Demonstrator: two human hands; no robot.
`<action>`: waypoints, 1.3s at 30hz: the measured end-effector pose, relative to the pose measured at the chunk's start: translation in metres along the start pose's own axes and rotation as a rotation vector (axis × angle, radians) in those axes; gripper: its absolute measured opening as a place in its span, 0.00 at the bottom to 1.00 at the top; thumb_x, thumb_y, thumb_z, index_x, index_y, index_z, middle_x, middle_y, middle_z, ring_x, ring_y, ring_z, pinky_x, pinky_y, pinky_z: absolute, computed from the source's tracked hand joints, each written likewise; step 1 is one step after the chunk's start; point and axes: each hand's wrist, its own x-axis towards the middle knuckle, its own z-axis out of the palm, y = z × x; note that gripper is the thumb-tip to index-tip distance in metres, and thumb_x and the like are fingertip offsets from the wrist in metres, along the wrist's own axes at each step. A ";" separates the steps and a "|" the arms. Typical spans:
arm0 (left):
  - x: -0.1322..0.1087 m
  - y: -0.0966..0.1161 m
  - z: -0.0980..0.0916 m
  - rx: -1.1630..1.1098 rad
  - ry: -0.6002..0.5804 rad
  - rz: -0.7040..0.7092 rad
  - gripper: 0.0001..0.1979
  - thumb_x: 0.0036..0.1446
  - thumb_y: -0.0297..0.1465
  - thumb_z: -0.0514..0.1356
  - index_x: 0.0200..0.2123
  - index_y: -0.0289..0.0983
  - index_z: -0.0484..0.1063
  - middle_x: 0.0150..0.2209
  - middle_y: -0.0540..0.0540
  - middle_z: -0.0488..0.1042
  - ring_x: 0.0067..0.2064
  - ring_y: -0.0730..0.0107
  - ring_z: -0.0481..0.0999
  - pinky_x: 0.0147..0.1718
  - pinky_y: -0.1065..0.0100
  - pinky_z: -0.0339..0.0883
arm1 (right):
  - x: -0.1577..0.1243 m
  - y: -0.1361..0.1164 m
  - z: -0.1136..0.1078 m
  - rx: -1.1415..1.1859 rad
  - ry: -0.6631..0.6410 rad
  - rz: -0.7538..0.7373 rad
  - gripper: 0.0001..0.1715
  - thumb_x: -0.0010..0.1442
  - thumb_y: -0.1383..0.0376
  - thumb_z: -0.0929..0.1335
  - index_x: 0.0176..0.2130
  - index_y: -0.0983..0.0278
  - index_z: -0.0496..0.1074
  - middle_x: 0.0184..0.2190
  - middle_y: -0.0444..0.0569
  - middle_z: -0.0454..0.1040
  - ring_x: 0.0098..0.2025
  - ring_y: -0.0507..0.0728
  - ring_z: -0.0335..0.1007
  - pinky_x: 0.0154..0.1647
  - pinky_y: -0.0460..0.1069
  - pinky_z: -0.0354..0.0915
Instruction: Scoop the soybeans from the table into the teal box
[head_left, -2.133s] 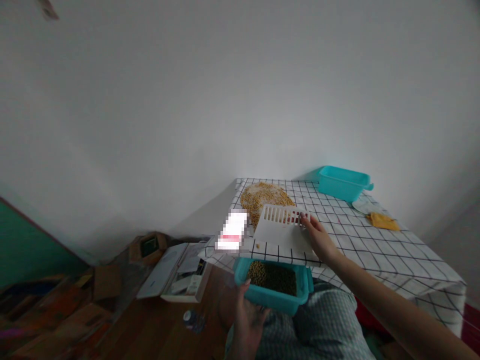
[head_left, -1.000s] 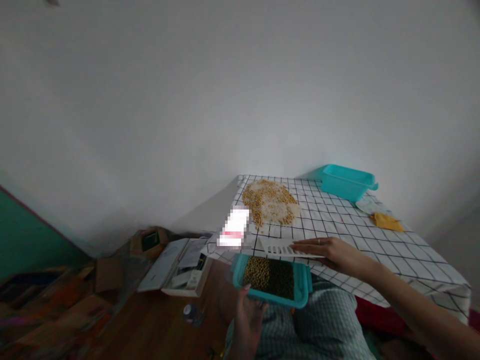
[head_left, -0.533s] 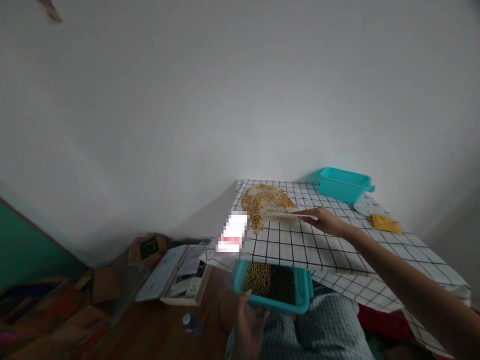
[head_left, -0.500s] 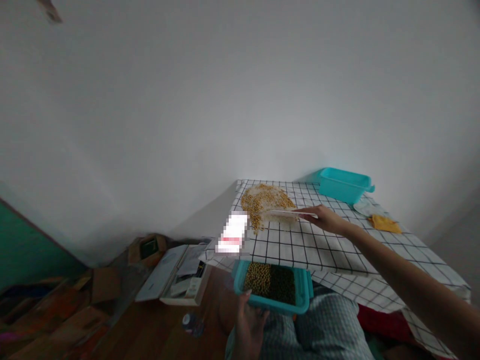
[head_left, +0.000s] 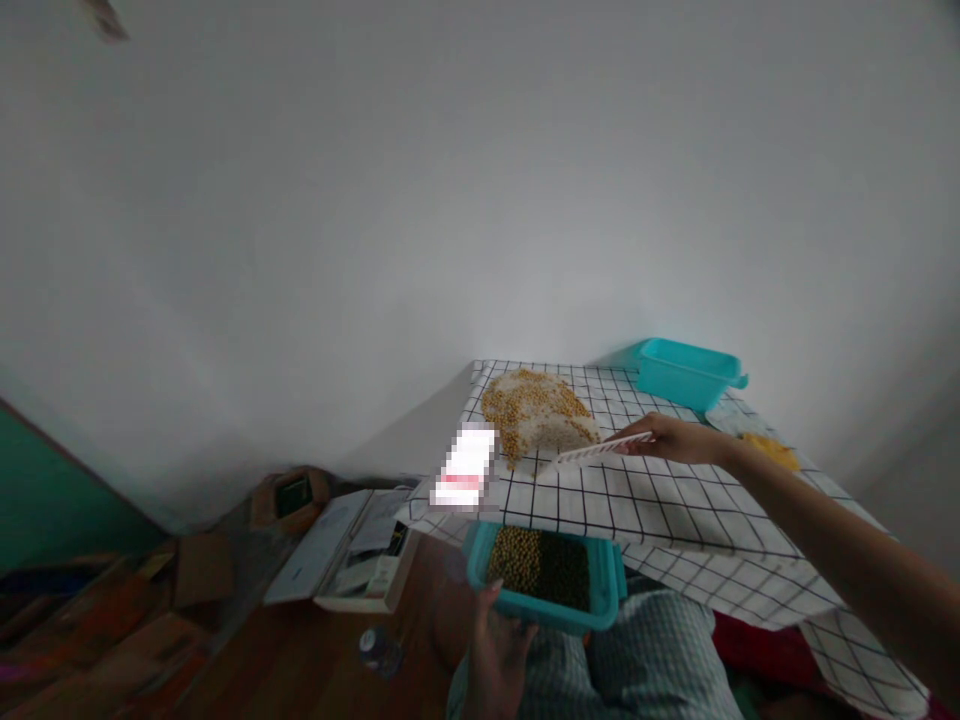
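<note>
My left hand grips a teal plastic container from below, over my lap near the table's front edge. Inside it, yellow soybeans fill the left side and small dark green beans the right. In my right hand is a white slotted plastic tool, its free end pointing left and tilted down toward the cloth. Just beyond the tool lies a spread heap of soybeans mixed with white, rice-like grains.
At the table's back right stands another teal container, with a yellow cloth-like item nearby. A blurred bright phone-like rectangle lies at the left edge of the checked tablecloth. Boxes and a bottle are on the floor.
My right hand has drawn the slotted tool nearer and slightly right, off the heap, leaving white grains showing at the heap's front. My left hand and its container have hardly moved.
</note>
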 end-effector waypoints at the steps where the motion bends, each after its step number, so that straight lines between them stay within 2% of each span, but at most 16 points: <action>1: -0.001 0.000 0.001 -0.007 -0.013 0.002 0.16 0.70 0.28 0.69 0.58 0.39 0.75 0.43 0.40 0.89 0.40 0.55 0.91 0.37 0.60 0.86 | 0.002 0.001 0.001 -0.005 -0.019 0.003 0.32 0.74 0.38 0.74 0.55 0.59 0.92 0.51 0.55 0.93 0.54 0.67 0.91 0.58 0.59 0.82; 4: -0.004 0.002 0.003 -0.008 -0.017 0.004 0.14 0.73 0.27 0.66 0.59 0.38 0.75 0.45 0.39 0.90 0.41 0.54 0.92 0.36 0.58 0.87 | 0.018 0.009 0.005 -0.007 0.000 0.013 0.35 0.74 0.35 0.73 0.56 0.59 0.92 0.52 0.55 0.93 0.55 0.68 0.90 0.59 0.61 0.82; 9: -0.006 0.008 0.008 0.012 -0.032 -0.011 0.15 0.74 0.27 0.66 0.61 0.36 0.75 0.46 0.37 0.90 0.40 0.53 0.92 0.33 0.61 0.85 | 0.045 0.022 0.000 -0.054 0.116 0.015 0.41 0.72 0.31 0.71 0.51 0.62 0.91 0.47 0.58 0.92 0.47 0.68 0.88 0.52 0.60 0.82; 12: -0.010 0.013 0.016 -0.001 -0.004 -0.038 0.17 0.75 0.28 0.65 0.64 0.36 0.74 0.46 0.36 0.90 0.41 0.52 0.92 0.35 0.58 0.87 | 0.042 0.019 -0.003 -0.095 0.183 0.011 0.45 0.72 0.30 0.69 0.53 0.65 0.90 0.46 0.60 0.92 0.44 0.67 0.86 0.45 0.58 0.81; 14: -0.013 0.016 0.022 0.000 0.013 -0.036 0.20 0.75 0.27 0.63 0.67 0.35 0.73 0.45 0.36 0.90 0.40 0.52 0.92 0.33 0.59 0.86 | 0.034 0.011 0.001 -0.142 0.231 0.010 0.44 0.74 0.31 0.68 0.55 0.65 0.89 0.45 0.60 0.91 0.41 0.65 0.85 0.42 0.56 0.78; 16: -0.016 0.017 0.025 0.005 0.042 -0.031 0.22 0.75 0.27 0.63 0.69 0.35 0.72 0.44 0.38 0.90 0.38 0.52 0.92 0.30 0.60 0.84 | 0.026 0.001 0.010 -0.204 0.273 0.010 0.42 0.78 0.34 0.65 0.55 0.65 0.89 0.42 0.59 0.90 0.37 0.63 0.82 0.38 0.54 0.75; 19: -0.019 0.017 0.027 0.010 0.054 -0.038 0.23 0.75 0.28 0.64 0.71 0.35 0.71 0.44 0.38 0.90 0.38 0.52 0.92 0.32 0.59 0.85 | 0.020 -0.016 0.029 -0.272 0.282 -0.013 0.37 0.82 0.40 0.63 0.56 0.63 0.88 0.38 0.56 0.89 0.32 0.60 0.79 0.36 0.53 0.73; 23: -0.018 0.019 0.024 0.020 0.017 -0.074 0.26 0.75 0.29 0.64 0.72 0.35 0.69 0.46 0.37 0.90 0.41 0.52 0.92 0.34 0.60 0.86 | 0.028 -0.032 0.053 -0.301 0.278 -0.053 0.30 0.83 0.49 0.64 0.63 0.62 0.87 0.44 0.57 0.92 0.32 0.59 0.82 0.37 0.52 0.73; 26: -0.013 0.021 0.020 0.035 0.035 -0.065 0.27 0.74 0.31 0.66 0.72 0.37 0.70 0.45 0.38 0.90 0.40 0.51 0.92 0.34 0.58 0.87 | 0.041 -0.037 0.063 -0.362 0.304 -0.029 0.30 0.83 0.55 0.63 0.67 0.63 0.85 0.40 0.57 0.91 0.31 0.59 0.82 0.37 0.52 0.72; 30: -0.005 0.021 0.014 0.027 0.040 -0.054 0.28 0.72 0.30 0.68 0.72 0.37 0.71 0.45 0.38 0.90 0.41 0.51 0.92 0.36 0.57 0.87 | 0.059 -0.040 0.067 -0.424 0.327 0.011 0.28 0.83 0.59 0.63 0.69 0.66 0.84 0.40 0.59 0.91 0.31 0.59 0.82 0.36 0.52 0.72; 34: -0.003 0.019 0.012 0.026 0.023 -0.053 0.32 0.72 0.30 0.68 0.75 0.34 0.69 0.48 0.36 0.90 0.44 0.49 0.92 0.39 0.56 0.87 | 0.066 -0.042 0.068 -0.427 0.278 -0.016 0.27 0.82 0.62 0.65 0.68 0.67 0.84 0.42 0.60 0.91 0.31 0.59 0.82 0.37 0.52 0.74; 36: -0.005 0.018 0.012 0.021 0.018 -0.055 0.33 0.72 0.32 0.68 0.76 0.34 0.69 0.50 0.34 0.90 0.46 0.47 0.92 0.41 0.56 0.87 | 0.065 -0.042 0.068 -0.425 0.246 -0.051 0.26 0.83 0.62 0.65 0.67 0.67 0.85 0.45 0.61 0.92 0.34 0.60 0.85 0.40 0.53 0.76; 39: -0.007 0.018 0.012 0.001 0.007 -0.066 0.33 0.71 0.33 0.69 0.76 0.39 0.70 0.53 0.35 0.90 0.50 0.47 0.92 0.42 0.58 0.86 | 0.057 -0.042 0.067 -0.426 0.201 -0.094 0.25 0.82 0.62 0.66 0.68 0.64 0.85 0.50 0.61 0.92 0.42 0.63 0.89 0.45 0.55 0.78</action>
